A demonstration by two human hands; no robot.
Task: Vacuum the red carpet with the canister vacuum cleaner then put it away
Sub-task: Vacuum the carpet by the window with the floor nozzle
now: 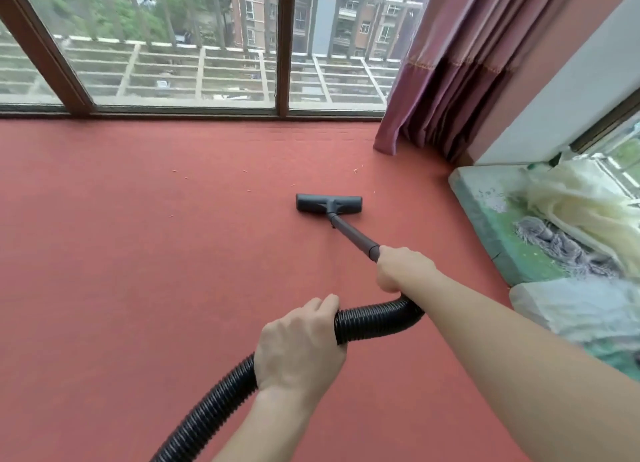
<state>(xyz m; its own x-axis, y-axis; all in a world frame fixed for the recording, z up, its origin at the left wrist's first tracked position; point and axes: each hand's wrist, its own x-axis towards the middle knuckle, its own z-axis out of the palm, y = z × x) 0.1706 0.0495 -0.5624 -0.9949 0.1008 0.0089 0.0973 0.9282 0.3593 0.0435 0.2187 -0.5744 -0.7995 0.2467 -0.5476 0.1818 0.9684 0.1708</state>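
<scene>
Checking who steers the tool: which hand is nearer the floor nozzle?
Right. The right hand grips the upper end of the wand that leads to the floor nozzle; the left hand holds the corrugated hose farther back.

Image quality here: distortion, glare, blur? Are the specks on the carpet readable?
Head view: wide-angle bowing tilts the window frame; daylight is soft, no glare on the red carpet; floor head and specks near it are sharp; the pale cloths at the right edge look smeared.
</scene>
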